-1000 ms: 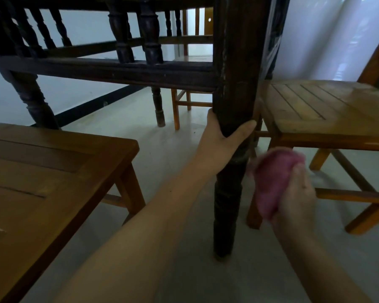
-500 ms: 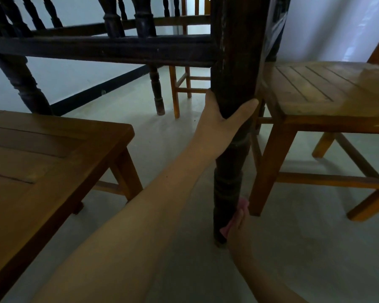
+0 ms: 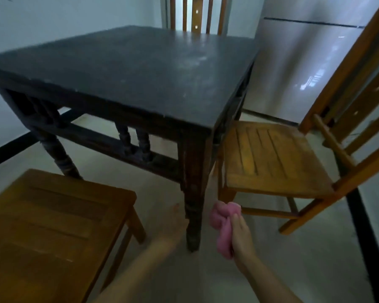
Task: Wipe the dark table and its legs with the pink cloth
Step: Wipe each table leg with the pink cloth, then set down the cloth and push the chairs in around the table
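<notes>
The right hand grips the bunched pink cloth, fingers curled round it, holding it just beside the lower part of the dark worktop's near corner leg; whether the cloth touches the leg cannot be told. The left hand is blurred on the other side of the same leg, close against it, and whether its fingers are straight or wrapped on the leg is too smeared to judge. The two hands are apart, with the leg between them. The dark worktop stands above, its top dull with pale smudges. A wooden chair sits right of the leg, its back cut off by the frame edge; another wooden seat lies lower left, partly out of view. A third chair back shows behind the worktop.
</notes>
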A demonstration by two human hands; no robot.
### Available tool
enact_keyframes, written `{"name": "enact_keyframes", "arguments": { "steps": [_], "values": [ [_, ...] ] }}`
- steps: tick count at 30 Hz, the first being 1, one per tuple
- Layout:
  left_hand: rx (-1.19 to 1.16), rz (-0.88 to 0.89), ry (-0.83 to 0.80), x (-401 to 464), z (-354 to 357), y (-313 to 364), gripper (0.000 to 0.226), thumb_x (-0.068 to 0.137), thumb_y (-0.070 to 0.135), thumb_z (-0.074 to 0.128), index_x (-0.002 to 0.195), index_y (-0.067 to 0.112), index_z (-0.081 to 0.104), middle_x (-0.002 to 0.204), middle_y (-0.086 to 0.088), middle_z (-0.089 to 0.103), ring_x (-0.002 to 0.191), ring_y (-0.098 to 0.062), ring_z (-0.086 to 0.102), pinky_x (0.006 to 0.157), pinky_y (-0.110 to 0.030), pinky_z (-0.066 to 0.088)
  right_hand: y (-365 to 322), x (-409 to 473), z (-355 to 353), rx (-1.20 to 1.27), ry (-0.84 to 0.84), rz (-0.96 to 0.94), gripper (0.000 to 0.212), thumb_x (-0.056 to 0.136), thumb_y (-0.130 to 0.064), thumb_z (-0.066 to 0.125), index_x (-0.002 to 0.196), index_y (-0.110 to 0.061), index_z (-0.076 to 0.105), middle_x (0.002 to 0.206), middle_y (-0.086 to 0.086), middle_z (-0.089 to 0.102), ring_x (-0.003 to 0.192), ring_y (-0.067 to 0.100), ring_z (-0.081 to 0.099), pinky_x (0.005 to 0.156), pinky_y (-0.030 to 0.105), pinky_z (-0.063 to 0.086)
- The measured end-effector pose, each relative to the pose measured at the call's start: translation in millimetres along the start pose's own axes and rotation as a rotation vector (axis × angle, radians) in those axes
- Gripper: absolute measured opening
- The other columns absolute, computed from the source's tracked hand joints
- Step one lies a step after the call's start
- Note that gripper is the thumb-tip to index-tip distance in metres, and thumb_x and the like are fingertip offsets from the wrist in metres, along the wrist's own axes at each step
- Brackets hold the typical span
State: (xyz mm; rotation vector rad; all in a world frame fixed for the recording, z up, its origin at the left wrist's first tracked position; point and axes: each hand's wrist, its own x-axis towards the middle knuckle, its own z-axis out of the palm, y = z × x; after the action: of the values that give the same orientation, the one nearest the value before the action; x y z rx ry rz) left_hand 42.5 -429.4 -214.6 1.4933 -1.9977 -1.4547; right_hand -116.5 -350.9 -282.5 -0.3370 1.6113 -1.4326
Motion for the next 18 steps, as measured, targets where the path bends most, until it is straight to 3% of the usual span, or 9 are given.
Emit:
{"name": "enact_keyframes", "arguments": {
  "steps": [2, 4, 7, 10, 15, 18],
  "values": [
    [-0.017, -0.165, -0.031, -27.9, -11.4, -4.7, 0.048, 0.093, 0.018, 0.049, 0.138, 0.014, 0.032, 0.141, 0.001, 0.036, 0.128, -0.021, 0.039, 0.107, -0.036, 0.032, -38.6, -35.9, -8.9, -0.05, -0.003, -0.018, 0.031, 0.087, -0.052, 0.053, 0.093, -0.022, 0.057, 0.079, -0.002, 0.058, 0.057, 0.004, 0.058, 0.042, 0.018, 0.047],
    [0.013, -0.183, -0.017, -53.1, -32.2, 7.2, 0.052, 0.093, 0.028, 0.049, 0.14, 0.02, 0.028, 0.141, 0.002, 0.038, 0.127, -0.017, 0.04, 0.106, -0.037, 0.034, -85.1, -69.4, -12.4, -0.078, 0.029, -0.052, 0.023, 0.096, -0.042, 0.042, 0.094, -0.025, 0.058, 0.078, -0.006, 0.06, 0.058, 0.004, 0.058, 0.045, 0.023, 0.046],
    [0.013, -0.02, 0.089, -80.8, -73.9, 52.2, 0.045, 0.093, 0.034, 0.048, 0.135, 0.025, 0.035, 0.132, 0.007, 0.043, 0.122, -0.012, 0.043, 0.1, -0.03, 0.038, -166.7, -104.2, -7.7, -0.136, 0.077, -0.146, 0.026, 0.101, -0.029, 0.034, 0.099, -0.019, 0.059, 0.084, 0.001, 0.062, 0.074, 0.013, 0.058, 0.059, 0.024, 0.048],
    [0.026, 0.133, 0.244, -93.5, -121.4, 110.2, 0.035, 0.093, 0.03, 0.047, 0.127, 0.026, 0.041, 0.121, 0.007, 0.048, 0.115, -0.01, 0.047, 0.096, -0.029, 0.041, -243.8, -124.2, 1.3, -0.231, 0.078, -0.191, 0.035, 0.096, -0.043, 0.036, 0.116, -0.02, 0.054, 0.102, 0.004, 0.063, 0.091, 0.019, 0.06, 0.076, 0.035, 0.05],
    [0.201, 0.444, 0.339, -74.4, -189.4, 202.1, 0.034, 0.094, 0.027, 0.045, 0.128, 0.023, 0.043, 0.122, 0.012, 0.045, 0.115, -0.004, 0.043, 0.094, -0.018, 0.034, -360.5, -125.3, 37.1, -0.351, 0.033, -0.425, 0.025, 0.1, -0.025, 0.034, 0.117, -0.022, 0.052, 0.095, -0.004, 0.062, 0.083, 0.004, 0.061, 0.069, 0.017, 0.047],
    [0.437, 0.519, 0.298, -28.4, -204.0, 228.7, 0.042, 0.095, 0.031, 0.043, 0.135, 0.019, 0.038, 0.134, 0.005, 0.041, 0.125, -0.009, 0.036, 0.104, -0.024, 0.027, -394.8, -95.9, 76.2, -0.521, -0.02, -0.517, 0.024, 0.1, -0.03, 0.034, 0.105, -0.022, 0.055, 0.095, 0.003, 0.061, 0.081, 0.011, 0.06, 0.071, 0.024, 0.05]
  ]
}}
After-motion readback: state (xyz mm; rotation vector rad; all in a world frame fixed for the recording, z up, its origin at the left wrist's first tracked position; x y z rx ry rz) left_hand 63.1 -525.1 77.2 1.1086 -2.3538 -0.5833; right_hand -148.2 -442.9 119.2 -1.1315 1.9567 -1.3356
